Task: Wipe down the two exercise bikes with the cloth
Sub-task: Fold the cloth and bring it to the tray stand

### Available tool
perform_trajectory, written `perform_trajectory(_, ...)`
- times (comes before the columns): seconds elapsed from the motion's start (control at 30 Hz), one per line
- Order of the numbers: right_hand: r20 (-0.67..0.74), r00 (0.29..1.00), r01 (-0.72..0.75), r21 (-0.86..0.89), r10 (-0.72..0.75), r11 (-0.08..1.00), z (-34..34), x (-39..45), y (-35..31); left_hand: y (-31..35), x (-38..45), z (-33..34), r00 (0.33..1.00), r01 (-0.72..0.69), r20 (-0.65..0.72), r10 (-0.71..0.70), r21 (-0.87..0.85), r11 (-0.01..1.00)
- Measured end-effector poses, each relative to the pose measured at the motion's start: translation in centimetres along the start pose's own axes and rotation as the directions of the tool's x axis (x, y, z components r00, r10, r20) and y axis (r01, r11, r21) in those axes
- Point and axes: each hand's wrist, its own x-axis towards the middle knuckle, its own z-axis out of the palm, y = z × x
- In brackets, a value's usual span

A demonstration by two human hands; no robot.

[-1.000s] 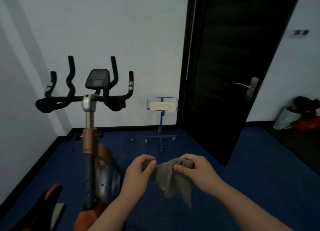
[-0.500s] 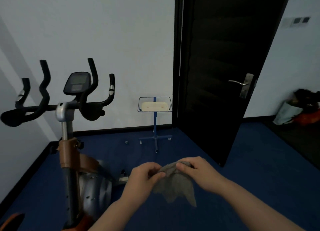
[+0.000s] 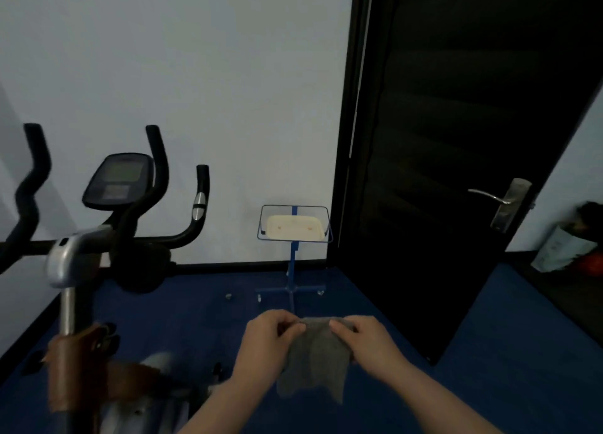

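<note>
A grey cloth point(image 3: 315, 360) hangs in front of me, low in the middle of the view. My left hand point(image 3: 266, 349) pinches its upper left corner and my right hand point(image 3: 368, 342) pinches its upper right edge, so the cloth is stretched between them. One exercise bike point(image 3: 70, 270) stands at the left, with black handlebars point(image 3: 160, 185), a dark console point(image 3: 119, 181), a silver stem and a brown frame. Its lower body runs out of view at the bottom left. Both hands are to the right of the bike and do not touch it.
A blue wire stand point(image 3: 293, 238) with a cream tray stands by the white wall. A black door point(image 3: 456, 140) with a silver handle point(image 3: 499, 202) stands ajar at the right. Bags point(image 3: 567, 244) lie in the far right corner. The floor point(image 3: 522, 352) is blue.
The view has swung right and closer, so the bike has slid to the left edge. My hands have come closer together on the cloth and hold its top edge level.
</note>
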Motion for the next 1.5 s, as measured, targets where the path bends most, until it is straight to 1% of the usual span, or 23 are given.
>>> perform_trajectory(0.07, -0.021, 0.997, -0.073, 0.202, 0.078, 0.977, -0.6, 2.2, -0.7, 0.3, 2.3, 0.9, 1.0, -0.015, -0.024, 0.014, -0.026, 1.0)
perform_trajectory(0.17, 0.094, 0.98, -0.2, 0.466, 0.176, 0.862, -1.3, 5.5, -0.7, 0.4, 5.3, 3.0, 0.998, -0.066, 0.007, 0.067, -0.009, 0.998)
perform_trajectory(0.23, 0.158, 0.966, -0.257, 0.553, 0.203, 0.793, -2.1, 8.1, -0.5, 0.5, 7.3, 4.6, 0.985, -0.14, 0.105, 0.139, 0.008, 0.99)
perform_trajectory(0.27, 0.166, 0.966, -0.258, 0.563, 0.199, 0.785, -2.8, 9.9, -0.1, 0.6, 8.6, 5.6, 0.964, -0.195, 0.18, 0.194, -0.013, 0.981)
perform_trajectory(0.33, 0.153, 0.97, -0.24, 0.529, 0.186, 0.814, -4.3, 13.3, 1.0, 0.7, 11.2, 7.2, 0.903, -0.259, 0.331, 0.276, -0.093, 0.961)
perform_trajectory(0.37, 0.149, 0.972, -0.233, 0.509, 0.182, 0.828, -5.1, 15.0, 1.6, 0.7, 12.6, 7.6, 0.881, -0.261, 0.375, 0.289, -0.126, 0.957)
perform_trajectory(0.4, 0.151, 0.974, -0.224, 0.493, 0.171, 0.84, -5.8, 16.3, 2.1, 0.5, 13.9, 7.8, 0.884, -0.261, 0.364, 0.293, -0.137, 0.956)
perform_trajectory(0.43, 0.166, 0.976, -0.208, 0.48, 0.145, 0.852, -7.0, 18.2, 2.7, 0.2, 15.8, 8.2, 0.921, -0.245, 0.279, 0.272, -0.131, 0.961)
perform_trajectory(0.47, 0.175, 0.977, -0.191, 0.464, 0.122, 0.865, -8.1, 19.7, 3.1, -0.1, 17.4, 8.2, 0.963, -0.204, 0.154, 0.221, -0.115, 0.972)
perform_trajectory(0.5, 0.181, 0.979, -0.169, 0.438, 0.098, 0.883, -9.4, 21.6, 3.4, -0.3, 19.6, 8.4, 0.985, -0.166, 0.025, 0.17, -0.108, 0.98)
perform_trajectory(0.53, 0.181, 0.981, -0.141, 0.397, 0.074, 0.907, -10.7, 23.1, 3.5, -0.7, 21.6, 8.4, 0.99, -0.134, -0.057, 0.127, -0.124, 0.983)
perform_trajectory(0.57, 0.192, 0.98, -0.112, 0.357, 0.045, 0.927, -11.7, 24.4, 3.5, -0.7, 23.3, 8.3, 0.994, -0.104, -0.061, 0.096, -0.153, 0.983)
perform_trajectory(0.6, 0.219, 0.976, -0.086, 0.331, 0.013, 0.94, -12.9, 26.0, 3.6, -0.6, 25.3, 8.6, 0.997, -0.066, 0.023, 0.071, -0.193, 0.979)
perform_trajectory(0.63, 0.248, 0.969, -0.063, 0.326, -0.021, 0.943, -13.8, 27.2, 3.5, -0.4, 26.9, 8.9, 0.986, -0.029, 0.152, 0.062, -0.214, 0.976)
perform_trajectory(0.67, 0.273, 0.961, -0.053, 0.337, -0.044, 0.94, -14.8, 28.7, 3.5, -0.1, 28.8, 9.5, 0.96, 0.004, 0.274, 0.058, -0.219, 0.976)
perform_trajectory(0.7, 0.284, 0.957, -0.052, 0.352, -0.054, 0.935, -15.5, 30.0, 3.3, 0.2, 30.3, 9.9, 0.931, 0.036, 0.361, 0.052, -0.231, 0.972)
perform_trajectory(0.73, 0.286, 0.956, -0.045, 0.365, -0.066, 0.93, -16.1, 31.1, 3.1, 0.5, 31.5, 10.3, 0.92, 0.048, 0.389, 0.052, -0.242, 0.969)
perform_trajectory(0.9, 0.273, 0.958, -0.015, 0.342, -0.084, 0.94, -16.4, 36.8, 2.7, -0.6, 37.1, 11.6, 0.965, 0.038, 0.263, 0.004, -0.154, 0.987)
perform_trajectory(1.0, 0.222, 0.961, 0.128, 0.178, -0.167, 0.976, -16.1, 41.7, 2.1, -2.4, 41.6, 11.1, 0.973, 0.032, 0.231, -0.017, -0.06, 0.998)
perform_trajectory(1.07, 0.182, 0.967, 0.166, 0.089, -0.179, 0.982, -15.6, 44.4, 1.6, -3.4, 44.2, 10.7, 0.969, 0.035, 0.245, -0.033, -0.002, 0.999)
perform_trajectory(1.23, 0.142, 0.981, 0.129, 0.009, -0.129, 0.992, -13.6, 52.3, 1.1, -7.2, 51.6, 8.9, 0.951, 0.081, 0.298, -0.083, 0.016, 0.997)
perform_trajectory(1.4, 0.071, 0.994, 0.083, -0.015, -0.081, 0.996, -12.2, 59.7, 0.7, -12.4, 57.8, 7.2, 0.959, 0.233, 0.166, -0.231, 0.004, 0.972)
perform_trajectory(1.5, 0.037, 0.999, 0.018, -0.002, -0.017, 1.0, -11.1, 63.8, 1.8, -15.1, 60.8, 7.6, 0.938, 0.334, 0.102, -0.332, 0.0, 0.943)
